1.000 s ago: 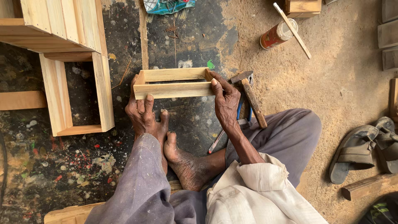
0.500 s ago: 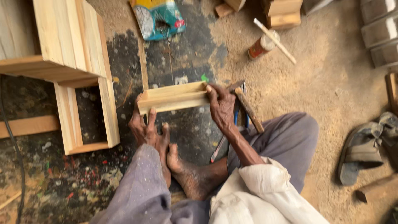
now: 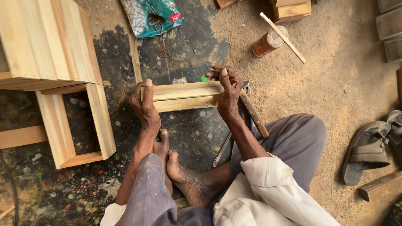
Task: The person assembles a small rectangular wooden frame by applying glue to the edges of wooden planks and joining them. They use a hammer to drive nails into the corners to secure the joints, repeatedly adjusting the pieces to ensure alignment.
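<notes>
- Head view: the small wooden frame [image 3: 184, 96], built of pale, smooth, straight-edged planed slats, stands on the dark, paint-speckled floor [image 3: 184, 138] ahead of the bare feet [image 3: 176, 171].
- Left hand [image 3: 144, 104] is clasped on the frame's left end.
- Right hand [image 3: 228, 94] is closed over its right end.
- A hammer [image 3: 253, 115] with a worn wooden handle lies just right of the frame.
- A larger pale wooden frame [image 3: 79, 121] lies to the left.

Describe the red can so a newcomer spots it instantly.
Start from the sandy floor at upper right, beyond the right hand. The red can lies there on its side. A thin wooden stick lies across its pale end; nothing else nearby is round and red.
</notes>
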Motion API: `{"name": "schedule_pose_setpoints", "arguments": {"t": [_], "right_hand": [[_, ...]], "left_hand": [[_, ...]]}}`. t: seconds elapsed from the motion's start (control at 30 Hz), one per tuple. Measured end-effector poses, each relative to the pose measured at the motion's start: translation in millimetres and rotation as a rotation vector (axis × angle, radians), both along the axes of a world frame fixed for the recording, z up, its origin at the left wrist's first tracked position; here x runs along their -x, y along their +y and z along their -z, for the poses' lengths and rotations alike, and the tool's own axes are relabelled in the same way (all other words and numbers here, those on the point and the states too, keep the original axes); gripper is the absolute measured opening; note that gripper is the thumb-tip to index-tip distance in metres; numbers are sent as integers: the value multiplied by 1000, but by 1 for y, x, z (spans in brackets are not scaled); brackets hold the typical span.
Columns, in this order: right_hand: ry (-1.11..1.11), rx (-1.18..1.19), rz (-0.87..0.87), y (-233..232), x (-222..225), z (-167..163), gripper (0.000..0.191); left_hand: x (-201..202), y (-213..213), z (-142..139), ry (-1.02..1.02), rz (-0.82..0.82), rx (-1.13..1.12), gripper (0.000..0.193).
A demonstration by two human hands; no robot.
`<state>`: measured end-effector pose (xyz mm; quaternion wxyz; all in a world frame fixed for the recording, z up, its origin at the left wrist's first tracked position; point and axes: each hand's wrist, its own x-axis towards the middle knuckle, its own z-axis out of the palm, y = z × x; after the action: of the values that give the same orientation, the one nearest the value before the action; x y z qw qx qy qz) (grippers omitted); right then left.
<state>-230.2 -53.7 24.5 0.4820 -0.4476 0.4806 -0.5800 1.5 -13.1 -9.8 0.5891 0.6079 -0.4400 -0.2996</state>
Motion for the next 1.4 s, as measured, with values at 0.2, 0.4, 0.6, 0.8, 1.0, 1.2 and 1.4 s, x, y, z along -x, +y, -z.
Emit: {"name": "schedule_pose_setpoints", "arguments": {"t": [0.2, 0.4, 0.6, 0.8, 1.0, 1.2, 1.4], "right_hand": [[305, -82, 85, 2, 0, 16, 50], [355, -72, 25, 9, 4, 32, 52], [393, -159, 18, -1, -2, 36, 55], [496, -251, -11, 51, 11, 16, 70], [348, -370, 0, 61, 7, -4, 75], [401, -320, -110, 64, 15, -28, 71], [434, -295, -132, 85, 20, -24, 75]], "left_hand": [[-5, 4, -11, -132, 42, 10, 39], [-4, 8, -10, 81, 4, -41, 35], [-10, 4, -6, -51, 35, 19, 34], [-11, 35, 0, 126, 90, -35, 33], [-4, 49, -19, 9, 194, 12, 35], [10, 61, -40, 103, 183, -214, 64], [10, 90, -43, 238, 209, -426, 83]]}}
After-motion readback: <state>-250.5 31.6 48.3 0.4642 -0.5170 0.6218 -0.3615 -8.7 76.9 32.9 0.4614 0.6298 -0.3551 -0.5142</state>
